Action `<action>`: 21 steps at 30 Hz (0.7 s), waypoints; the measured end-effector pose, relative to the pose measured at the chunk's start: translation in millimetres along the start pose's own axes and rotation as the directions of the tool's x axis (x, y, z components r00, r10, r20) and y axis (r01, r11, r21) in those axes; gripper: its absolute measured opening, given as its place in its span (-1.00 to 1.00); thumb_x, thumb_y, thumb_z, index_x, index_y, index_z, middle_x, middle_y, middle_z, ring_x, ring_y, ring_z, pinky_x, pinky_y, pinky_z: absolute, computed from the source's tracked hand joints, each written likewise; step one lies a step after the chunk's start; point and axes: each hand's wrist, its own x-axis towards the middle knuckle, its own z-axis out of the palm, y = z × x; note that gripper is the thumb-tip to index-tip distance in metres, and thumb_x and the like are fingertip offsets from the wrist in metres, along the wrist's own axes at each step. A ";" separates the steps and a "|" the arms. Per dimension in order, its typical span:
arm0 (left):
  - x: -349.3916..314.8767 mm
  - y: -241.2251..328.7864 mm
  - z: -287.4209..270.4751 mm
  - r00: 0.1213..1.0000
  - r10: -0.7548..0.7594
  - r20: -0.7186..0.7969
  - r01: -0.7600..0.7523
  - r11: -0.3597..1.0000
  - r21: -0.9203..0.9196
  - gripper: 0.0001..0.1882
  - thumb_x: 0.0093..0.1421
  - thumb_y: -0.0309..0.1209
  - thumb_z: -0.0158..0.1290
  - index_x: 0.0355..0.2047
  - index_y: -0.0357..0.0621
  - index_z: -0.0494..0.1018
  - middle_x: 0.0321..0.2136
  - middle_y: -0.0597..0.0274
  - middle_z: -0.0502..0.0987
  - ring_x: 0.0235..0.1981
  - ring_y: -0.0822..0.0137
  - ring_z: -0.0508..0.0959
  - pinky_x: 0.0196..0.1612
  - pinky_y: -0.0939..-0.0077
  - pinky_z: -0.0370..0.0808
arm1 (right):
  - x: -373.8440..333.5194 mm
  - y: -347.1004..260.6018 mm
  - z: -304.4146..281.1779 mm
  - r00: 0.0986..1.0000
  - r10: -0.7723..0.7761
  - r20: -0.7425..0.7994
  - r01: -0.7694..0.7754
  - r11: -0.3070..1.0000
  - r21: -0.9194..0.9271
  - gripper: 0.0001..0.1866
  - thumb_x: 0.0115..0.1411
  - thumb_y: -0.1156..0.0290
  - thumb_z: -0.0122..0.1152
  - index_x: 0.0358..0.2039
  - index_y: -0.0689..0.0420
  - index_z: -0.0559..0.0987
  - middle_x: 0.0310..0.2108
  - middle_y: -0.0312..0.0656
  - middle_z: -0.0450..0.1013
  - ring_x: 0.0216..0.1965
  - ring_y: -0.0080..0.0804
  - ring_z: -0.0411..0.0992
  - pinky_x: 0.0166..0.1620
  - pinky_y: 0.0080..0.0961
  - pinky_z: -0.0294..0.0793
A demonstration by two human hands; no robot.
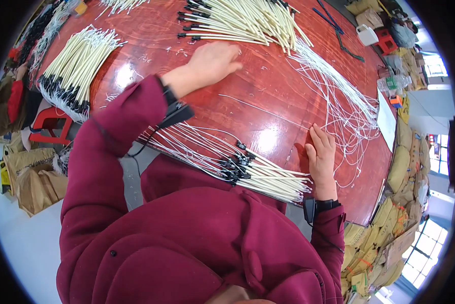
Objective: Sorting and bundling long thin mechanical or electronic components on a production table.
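Note:
My left hand (pixel 210 64), slightly blurred, is over the red-brown table with its thumb apart from its fingers and nothing visible in it. It is just nearer than a large pile of pale cream sticks with black ends (pixel 247 23). On the right, the fingertips of my right hand (pixel 321 154) are at the end of a thin white string (pixel 265 111) that runs leftward across the wood. The fingers seem closed on it, the thumb lower. Close to my body, a bundle of similar cream sticks with black clips (pixel 268 177) lies at the table edge, long white strings trailing left.
Another stack of cream sticks (pixel 80 63) lies at the far left. Loose white strings (pixel 339 96) spread over the right side beside a white sheet (pixel 386 121). A red stool (pixel 50 124) stands left of the table. Filled sacks (pixel 384 228) are piled on the right.

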 end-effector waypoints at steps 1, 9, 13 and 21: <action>14.5 -6.1 7.1 0.989 0.103 -0.109 -0.097 0.993 0.063 -0.74 0.22 -0.25 0.17 -0.33 -0.19 0.44 -0.37 0.04 0.55 -0.25 -0.02 0.58 -0.21 0.11 0.51 | -0.3 -0.6 0.2 1.000 0.012 -0.004 -0.012 1.000 0.014 -0.52 0.24 0.30 0.24 0.12 0.26 0.56 0.20 -0.09 0.45 0.12 -0.06 0.35 0.22 -0.19 0.30; 88.7 -29.1 63.6 0.945 0.257 -0.201 -0.200 0.944 0.264 -0.88 0.22 -0.40 0.03 -0.28 -0.15 0.47 -0.27 0.09 0.51 -0.15 0.01 0.56 -0.13 0.15 0.54 | -1.0 -5.6 0.1 0.999 0.035 0.016 -0.036 0.998 0.043 -0.58 0.31 0.36 0.13 0.12 0.30 0.55 0.19 -0.02 0.45 0.11 -0.06 0.36 0.22 -0.26 0.32; 88.2 -32.5 63.7 0.939 0.299 -0.171 -0.236 0.920 0.313 -0.88 0.24 -0.42 -0.03 -0.26 -0.16 0.45 -0.28 0.06 0.52 -0.17 0.01 0.57 -0.14 0.13 0.53 | 1.2 -8.4 0.7 0.999 0.050 -0.008 -0.049 0.997 0.066 -0.60 0.32 0.37 0.14 0.09 0.31 0.57 0.16 -0.01 0.48 0.08 -0.06 0.38 0.20 -0.26 0.34; 27.8 -13.5 9.1 0.897 0.358 -0.259 -0.358 0.932 0.048 -0.89 0.30 -0.43 -0.03 -0.20 -0.18 0.38 -0.33 -0.01 0.53 -0.23 -0.06 0.56 -0.19 0.14 0.49 | 4.1 -6.2 5.4 0.997 0.044 -0.056 -0.039 0.995 0.091 -0.64 0.31 0.39 0.16 0.04 0.33 0.60 0.11 0.00 0.52 0.03 -0.05 0.42 0.17 -0.25 0.37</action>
